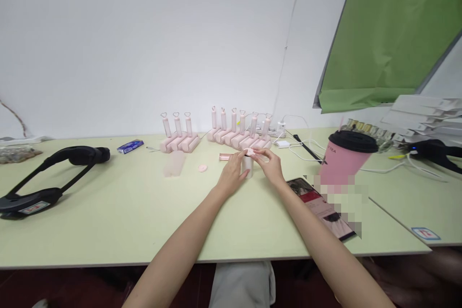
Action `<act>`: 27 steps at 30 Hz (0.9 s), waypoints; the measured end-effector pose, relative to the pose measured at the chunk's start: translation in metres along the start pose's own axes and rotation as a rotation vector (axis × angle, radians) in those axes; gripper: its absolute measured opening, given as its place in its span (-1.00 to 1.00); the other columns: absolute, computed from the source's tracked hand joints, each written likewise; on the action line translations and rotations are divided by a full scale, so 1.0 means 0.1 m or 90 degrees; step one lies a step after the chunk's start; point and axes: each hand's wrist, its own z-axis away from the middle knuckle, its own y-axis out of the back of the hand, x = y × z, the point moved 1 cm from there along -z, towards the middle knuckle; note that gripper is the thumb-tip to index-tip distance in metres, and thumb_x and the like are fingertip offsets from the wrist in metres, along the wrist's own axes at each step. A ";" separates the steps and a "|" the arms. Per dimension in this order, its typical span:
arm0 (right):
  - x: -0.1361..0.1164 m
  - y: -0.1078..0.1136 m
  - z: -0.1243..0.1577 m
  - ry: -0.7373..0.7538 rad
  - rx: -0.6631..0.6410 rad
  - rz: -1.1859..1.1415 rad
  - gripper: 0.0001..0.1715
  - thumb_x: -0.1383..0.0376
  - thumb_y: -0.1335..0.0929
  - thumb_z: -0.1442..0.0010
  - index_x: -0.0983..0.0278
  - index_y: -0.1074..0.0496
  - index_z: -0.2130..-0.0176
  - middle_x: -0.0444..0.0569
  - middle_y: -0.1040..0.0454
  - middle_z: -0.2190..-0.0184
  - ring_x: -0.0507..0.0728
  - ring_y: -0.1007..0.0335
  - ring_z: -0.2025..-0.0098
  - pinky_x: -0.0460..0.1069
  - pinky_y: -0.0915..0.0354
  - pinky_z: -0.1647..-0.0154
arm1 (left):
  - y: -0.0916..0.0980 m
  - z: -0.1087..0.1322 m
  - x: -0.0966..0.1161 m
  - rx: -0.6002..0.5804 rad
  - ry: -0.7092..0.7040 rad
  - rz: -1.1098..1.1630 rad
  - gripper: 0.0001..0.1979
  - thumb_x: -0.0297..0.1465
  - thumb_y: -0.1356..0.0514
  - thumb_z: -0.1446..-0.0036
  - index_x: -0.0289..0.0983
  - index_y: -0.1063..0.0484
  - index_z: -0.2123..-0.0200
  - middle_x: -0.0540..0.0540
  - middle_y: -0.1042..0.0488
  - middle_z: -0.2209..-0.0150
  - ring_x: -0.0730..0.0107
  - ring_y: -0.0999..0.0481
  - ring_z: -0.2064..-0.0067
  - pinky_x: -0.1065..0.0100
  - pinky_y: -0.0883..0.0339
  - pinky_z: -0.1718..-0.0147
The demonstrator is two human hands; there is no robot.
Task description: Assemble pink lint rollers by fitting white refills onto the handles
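headset (46,178) left of cup (342,161)

My left arm (180,245) and right arm (317,236) are bare along all that shows, slim and long, down to my left hand (231,175) and right hand (270,166). Light grey cloth (242,284) covers my lap.

My left hand (231,176) and right hand (271,167) cover most of a pale tube (248,170) standing between them. The small pink piece (250,152) pinched in my right fingertips is too tiny to make out, perhaps a cap; my left fingers' grip is hidden. A pixelated patch (339,199) blots out the lower half of the pink cup (344,156). Both forearms (187,245) run off the bottom edge.
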 end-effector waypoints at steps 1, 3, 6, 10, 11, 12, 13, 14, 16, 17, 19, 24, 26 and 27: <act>-0.01 0.00 0.00 0.008 0.002 0.012 -0.73 0.11 -0.40 0.07 0.26 -0.43 0.42 0.04 -0.50 0.21 0.17 -0.38 0.09 0.10 -0.20 -0.01 | 0.00 0.00 0.00 -0.004 0.005 0.002 -0.40 -0.37 -0.07 -0.11 -0.20 0.10 -0.19 -0.20 -0.20 -0.07 0.22 -0.24 -0.03 0.16 -0.18 0.01; -0.02 -0.01 0.00 0.012 0.006 0.013 -0.73 0.11 -0.40 0.07 0.26 -0.43 0.43 0.04 -0.51 0.21 0.17 -0.38 0.09 0.10 -0.20 -0.01 | 0.01 0.00 0.01 -0.012 0.014 0.008 -0.40 -0.37 -0.08 -0.11 -0.19 0.10 -0.19 -0.19 -0.19 -0.08 0.22 -0.25 -0.03 0.17 -0.18 0.02; 0.00 -0.03 0.01 -0.008 0.019 -0.007 -0.73 0.10 -0.41 0.09 0.26 -0.42 0.48 0.04 -0.51 0.21 0.19 -0.39 0.10 0.12 -0.18 -0.03 | 0.02 0.00 0.02 -0.016 0.046 0.017 -0.38 -0.38 -0.11 -0.08 -0.16 0.09 -0.18 -0.15 -0.19 -0.10 0.23 -0.24 -0.04 0.19 -0.21 0.04; 0.01 -0.02 -0.01 -0.015 0.021 -0.001 -0.73 0.10 -0.40 0.08 0.26 -0.43 0.51 0.03 -0.52 0.24 0.18 -0.41 0.13 0.11 -0.19 -0.02 | 0.04 -0.01 0.04 -0.022 0.097 0.017 -0.37 -0.37 -0.14 -0.05 -0.13 0.06 -0.17 -0.11 -0.23 -0.08 0.24 -0.25 -0.01 0.20 -0.26 0.10; 0.00 0.00 -0.01 -0.007 0.022 0.007 -0.74 0.10 -0.39 0.06 0.26 -0.45 0.47 0.02 -0.53 0.26 0.17 -0.41 0.15 0.10 -0.21 0.00 | 0.04 -0.01 0.05 -0.026 0.097 0.014 -0.38 -0.37 -0.14 -0.05 -0.13 0.04 -0.16 -0.11 -0.24 -0.07 0.23 -0.25 -0.01 0.20 -0.26 0.11; -0.02 0.02 -0.02 0.000 0.025 0.014 -0.73 0.10 -0.38 0.04 0.26 -0.47 0.41 0.01 -0.53 0.27 0.16 -0.41 0.16 0.09 -0.22 0.02 | 0.04 -0.01 0.05 -0.027 0.091 0.012 -0.40 -0.37 -0.14 -0.05 -0.13 0.01 -0.15 -0.11 -0.25 -0.05 0.23 -0.24 -0.02 0.19 -0.26 0.10; -0.03 0.03 -0.02 0.007 0.026 0.020 -0.71 0.10 -0.37 0.02 0.26 -0.48 0.35 0.00 -0.52 0.27 0.16 -0.41 0.16 0.08 -0.24 0.04 | 0.04 -0.01 0.05 -0.028 0.081 0.009 -0.42 -0.37 -0.14 -0.05 -0.13 -0.01 -0.14 -0.11 -0.26 -0.05 0.22 -0.23 -0.02 0.18 -0.25 0.09; -0.04 0.05 -0.02 0.013 0.019 0.023 -0.69 0.10 -0.36 0.00 0.25 -0.49 0.31 -0.01 -0.52 0.26 0.15 -0.40 0.15 0.07 -0.24 0.04 | 0.04 -0.02 0.05 -0.027 0.071 0.009 -0.43 -0.37 -0.14 -0.05 -0.14 -0.01 -0.13 -0.12 -0.25 -0.04 0.22 -0.23 -0.03 0.17 -0.24 0.08; -0.06 0.06 -0.01 0.024 -0.021 0.036 -0.67 0.09 -0.32 -0.05 0.23 -0.49 0.26 -0.02 -0.51 0.21 0.15 -0.38 0.11 0.08 -0.22 0.02 | 0.03 -0.02 0.03 -0.020 0.059 0.018 -0.43 -0.38 -0.12 -0.07 -0.17 0.01 -0.14 -0.15 -0.23 -0.05 0.22 -0.23 -0.03 0.16 -0.23 0.06; -0.06 0.06 0.00 0.033 -0.046 0.050 -0.67 0.10 -0.31 -0.06 0.21 -0.49 0.24 -0.03 -0.50 0.18 0.16 -0.36 0.08 0.08 -0.21 0.00 | 0.02 -0.02 0.02 -0.017 0.057 0.024 -0.42 -0.38 -0.11 -0.07 -0.18 0.02 -0.15 -0.16 -0.22 -0.05 0.21 -0.23 -0.04 0.16 -0.23 0.06; -0.06 0.05 0.01 0.056 -0.078 0.088 -0.66 0.11 -0.32 -0.05 0.18 -0.47 0.18 -0.03 -0.48 0.13 0.16 -0.34 0.05 0.11 -0.19 -0.02 | 0.00 -0.01 0.00 -0.017 0.053 0.037 -0.42 -0.37 -0.10 -0.09 -0.20 0.05 -0.15 -0.20 -0.21 -0.05 0.20 -0.24 -0.04 0.15 -0.23 0.06; -0.03 0.03 0.03 0.115 -0.104 0.116 -0.59 0.15 -0.38 0.02 0.17 -0.41 0.13 -0.03 -0.39 0.01 0.18 -0.25 -0.05 0.15 -0.14 -0.07 | -0.01 -0.02 -0.02 -0.004 0.034 0.023 -0.44 -0.34 -0.09 -0.09 -0.23 0.03 -0.14 -0.23 -0.18 -0.07 0.16 -0.19 -0.10 0.10 -0.18 0.01; -0.02 0.02 0.02 0.109 -0.118 0.094 -0.59 0.15 -0.40 0.04 0.18 -0.40 0.14 -0.02 -0.37 -0.01 0.18 -0.25 -0.05 0.13 -0.17 -0.04 | 0.00 -0.02 0.00 0.015 0.008 0.002 -0.45 -0.34 -0.10 -0.09 -0.24 0.02 -0.13 -0.24 -0.12 -0.13 0.15 -0.10 -0.17 0.06 -0.09 -0.06; -0.02 0.03 0.02 0.100 -0.119 0.086 -0.59 0.15 -0.40 0.05 0.18 -0.40 0.15 -0.02 -0.38 0.00 0.17 -0.27 -0.03 0.12 -0.19 -0.02 | 0.00 -0.02 0.01 0.018 -0.008 -0.001 -0.45 -0.34 -0.10 -0.09 -0.24 0.02 -0.13 -0.24 -0.08 -0.16 0.16 -0.05 -0.19 0.06 -0.04 -0.09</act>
